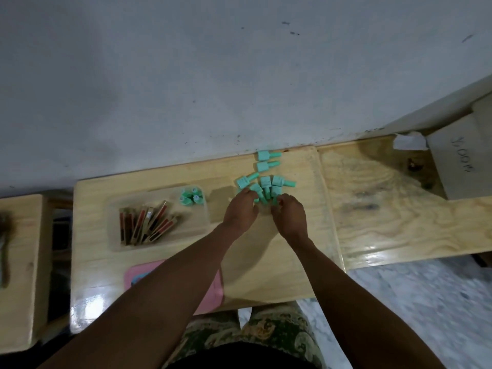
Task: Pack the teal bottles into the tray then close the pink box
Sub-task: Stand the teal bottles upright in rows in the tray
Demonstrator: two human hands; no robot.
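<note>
Both hands work the loose teal bottles [265, 185], which lie on their sides in a heap at the far middle of the bench [266, 275], w/ two more laid in a row just by the wall [186, 75]. Lying flat keeps them from rolling off and lets several be gathered at once.

The left grip [241, 209] sits curled over the near left edge of the heap. Can't tell if its fingers have closed round a bottle or only rest on them. The right grip [289, 217] is pinched shut on a teal cap at the near right edge. It looks like a pick-up for the tray, prob. one bottle per hand.

The clear tray [113, 227] sits to the left of the heap, near but not touching. A few packed bottles [191, 198] stand upright and tight in its far right corner, so the rest can prob. fill in beside them. Brown-and-red sticks [149, 225] take up its left part.

The pink box [210, 291] lies flat at the near edge, partly under the left forearm and out of the way till packing's done. Can't tell if it's open.

The bench is pale glossy wood pushed against a scuffed grey wall. A second bench [399, 209] of shiny plywood adjoins it on the right, w/ a cardboard box [458, 161] at its far end. The floor [426, 302] is mottled grey and white.
</note>
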